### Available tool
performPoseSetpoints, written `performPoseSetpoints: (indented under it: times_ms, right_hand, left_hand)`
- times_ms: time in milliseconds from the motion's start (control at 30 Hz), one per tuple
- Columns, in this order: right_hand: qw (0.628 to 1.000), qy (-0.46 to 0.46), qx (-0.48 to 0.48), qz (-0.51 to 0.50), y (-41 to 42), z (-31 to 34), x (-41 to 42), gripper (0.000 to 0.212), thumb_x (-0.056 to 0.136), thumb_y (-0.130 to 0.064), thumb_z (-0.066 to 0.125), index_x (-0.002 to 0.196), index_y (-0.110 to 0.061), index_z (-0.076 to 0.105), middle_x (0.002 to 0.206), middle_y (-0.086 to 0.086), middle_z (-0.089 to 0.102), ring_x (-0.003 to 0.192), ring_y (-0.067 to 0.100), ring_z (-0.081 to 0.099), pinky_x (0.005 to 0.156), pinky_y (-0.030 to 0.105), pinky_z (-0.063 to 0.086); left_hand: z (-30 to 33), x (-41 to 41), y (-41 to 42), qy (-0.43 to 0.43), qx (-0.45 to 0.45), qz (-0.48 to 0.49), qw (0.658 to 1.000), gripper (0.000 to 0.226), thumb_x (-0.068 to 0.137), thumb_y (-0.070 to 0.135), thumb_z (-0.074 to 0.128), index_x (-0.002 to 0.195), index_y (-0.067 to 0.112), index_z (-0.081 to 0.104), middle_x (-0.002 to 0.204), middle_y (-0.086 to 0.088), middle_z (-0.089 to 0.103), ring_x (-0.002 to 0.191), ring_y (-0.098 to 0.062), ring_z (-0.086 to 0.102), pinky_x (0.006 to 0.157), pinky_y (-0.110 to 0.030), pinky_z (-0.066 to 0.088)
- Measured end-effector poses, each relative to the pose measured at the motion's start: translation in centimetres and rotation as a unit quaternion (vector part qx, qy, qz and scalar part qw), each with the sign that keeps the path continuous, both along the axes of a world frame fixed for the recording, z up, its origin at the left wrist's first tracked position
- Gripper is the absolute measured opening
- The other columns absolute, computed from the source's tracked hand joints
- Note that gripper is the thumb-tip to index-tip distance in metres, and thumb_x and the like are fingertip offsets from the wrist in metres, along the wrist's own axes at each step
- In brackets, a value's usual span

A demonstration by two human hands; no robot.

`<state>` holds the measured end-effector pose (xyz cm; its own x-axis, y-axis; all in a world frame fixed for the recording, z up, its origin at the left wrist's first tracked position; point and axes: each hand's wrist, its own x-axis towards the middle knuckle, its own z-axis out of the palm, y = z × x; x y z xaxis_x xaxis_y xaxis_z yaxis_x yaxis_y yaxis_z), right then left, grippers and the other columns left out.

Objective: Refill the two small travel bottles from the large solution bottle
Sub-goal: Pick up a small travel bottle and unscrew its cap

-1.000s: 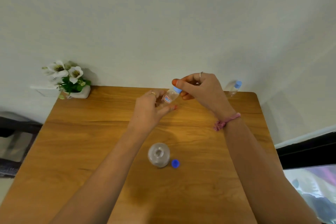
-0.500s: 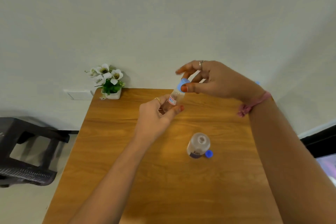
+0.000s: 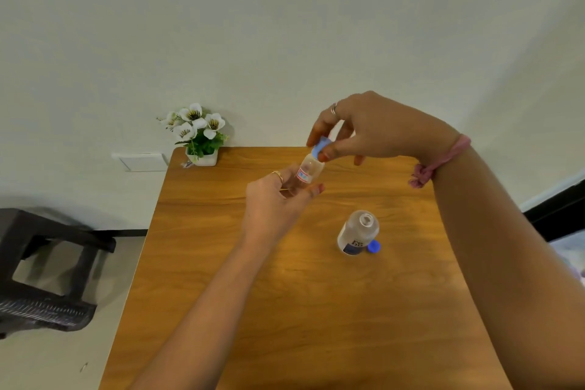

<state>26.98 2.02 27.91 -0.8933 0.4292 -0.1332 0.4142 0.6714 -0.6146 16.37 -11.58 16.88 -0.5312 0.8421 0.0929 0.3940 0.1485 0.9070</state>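
Mid-frame above the worktop [image 3: 221,263], the small travel bottle [image 3: 308,171] is gripped by the left hand [image 3: 272,203]; the right hand [image 3: 373,130] pinches its blue cap [image 3: 319,146]. The uncapped large solution bottle [image 3: 357,233] stands lower right, loose cap [image 3: 374,246] touching, well inside the edges.

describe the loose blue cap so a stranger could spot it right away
Start at the wooden table and find the large uncapped bottle standing right of centre. The loose blue cap lies on the wood against its base; the other blue cap is pinched in fingers.
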Motion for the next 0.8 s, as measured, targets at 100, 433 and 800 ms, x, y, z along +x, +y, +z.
performPoseSetpoints:
  times_ms: [100,433,800]
  right_hand:
    - [1.000,-0.012,-0.022,0.001,-0.6,0.3,0.0,0.048,0.073,-0.033,0.076,0.119,-0.032,0.059,0.111,-0.011,0.059,0.083,0.010,0.066,0.055,0.020,0.056]
    - [0.998,-0.040,0.042,-0.022,-1.8,-0.2,-0.9,0.049,0.074,-0.047,0.071,0.118,-0.028,0.059,0.103,-0.008,0.063,0.067,0.002,0.064,0.063,0.014,0.050]
    - [0.996,-0.056,0.063,0.001,-2.2,-0.3,-0.7,0.039,0.077,-0.037,0.072,0.113,-0.025,0.063,0.094,-0.009,0.065,0.059,-0.002,0.063,0.059,0.015,0.050]
  left_hand:
    - [0.1,-0.1,-0.5,-0.012,0.007,0.000,1.000,0.038,0.077,0.035,0.077,0.110,0.018,0.071,0.082,0.008,0.071,0.080,-0.008,0.066,0.073,-0.025,0.056]
    - [0.0,-0.1,-1.4,-0.060,0.029,-0.017,0.998,0.025,0.076,0.032,0.078,0.098,0.032,0.066,0.079,0.012,0.070,0.078,-0.005,0.064,0.072,-0.024,0.054]
    - [-1.0,0.2,-1.3,-0.070,0.044,-0.027,0.996,0.033,0.076,0.030,0.078,0.107,0.021,0.070,0.082,0.011,0.072,0.079,-0.004,0.065,0.070,-0.018,0.054]
